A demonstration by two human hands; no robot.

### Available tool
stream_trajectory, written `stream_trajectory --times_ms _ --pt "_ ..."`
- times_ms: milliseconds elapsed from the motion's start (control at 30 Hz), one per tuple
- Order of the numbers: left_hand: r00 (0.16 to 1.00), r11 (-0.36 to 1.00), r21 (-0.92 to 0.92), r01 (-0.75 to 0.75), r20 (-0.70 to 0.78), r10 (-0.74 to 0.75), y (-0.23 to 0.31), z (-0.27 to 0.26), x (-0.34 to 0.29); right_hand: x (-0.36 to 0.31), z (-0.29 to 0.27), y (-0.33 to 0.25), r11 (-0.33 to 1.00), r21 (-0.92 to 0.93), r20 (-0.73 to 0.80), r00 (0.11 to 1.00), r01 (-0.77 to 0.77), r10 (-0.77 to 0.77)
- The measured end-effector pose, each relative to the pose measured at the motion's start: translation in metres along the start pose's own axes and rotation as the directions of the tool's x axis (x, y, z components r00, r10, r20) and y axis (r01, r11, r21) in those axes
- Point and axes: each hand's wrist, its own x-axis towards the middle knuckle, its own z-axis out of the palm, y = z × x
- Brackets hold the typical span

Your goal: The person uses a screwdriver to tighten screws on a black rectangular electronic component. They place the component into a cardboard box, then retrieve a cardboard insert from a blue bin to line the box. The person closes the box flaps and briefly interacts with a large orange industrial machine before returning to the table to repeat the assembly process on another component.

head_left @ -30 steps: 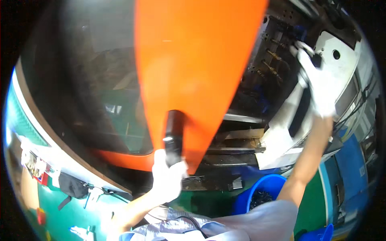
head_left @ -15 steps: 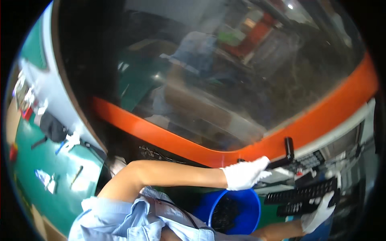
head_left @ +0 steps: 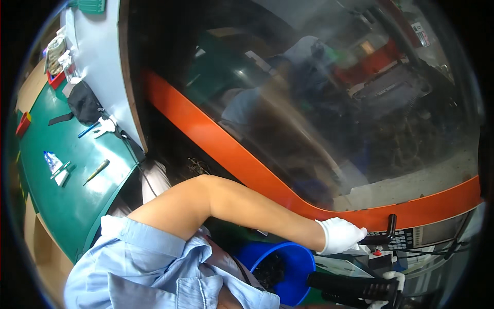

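Observation:
My left hand, in a white glove, is closed on the near end of a black L-shaped door handle. That handle sits at the lower edge of an orange-framed door with a large clear window. At the bottom edge, only a sliver of white glove shows of my right hand, beside a black slotted rack; its fingers are mostly out of the picture. Below my left forearm stands a blue bucket with dark scraps inside.
A keypad panel and dark cables lie right of the handle. On the left, a green table carries a screwdriver, a black pouch, a white glove and a red bin. A grey panel stands behind it.
The view has shifted, showing more of the green table. My left hand stays at the handle. My right hand, fully visible beside the rack before, is now mostly cut off at the lower edge.

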Motion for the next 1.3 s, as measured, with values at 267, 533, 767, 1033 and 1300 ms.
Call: stream_trajectory --times_ms 267,533,767,1033,1300 --pt "0.945 0.618 -0.782 0.079 -0.138 -0.296 -0.050 -0.042 -0.139 -0.019 0.153 -0.013 0.897 0.397 0.792 0.566 -0.192 -0.229" --pt "0.211 0.817 -0.555 0.155 -0.789 -0.576 -0.011 -0.019 -0.346 -0.144 0.320 -0.163 0.694 0.457 0.888 0.243 -0.555 -0.391" --pt "-0.590 0.905 -0.227 0.359 -0.807 0.032 0.029 0.035 -0.457 -0.246 0.398 -0.263 0.487 0.807 0.518 0.005 -0.333 -0.855" --pt "-0.904 0.719 -0.569 0.399 -0.375 0.205 0.069 0.135 -0.508 -0.477 0.410 -0.292 -0.038 0.996 -0.073 -0.490 -0.081 -0.868" --pt "-0.970 0.750 -0.623 0.224 -0.218 0.108 0.072 0.150 -0.528 -0.527 0.416 -0.295 -0.120 0.991 -0.135 -0.441 -0.062 -0.888"
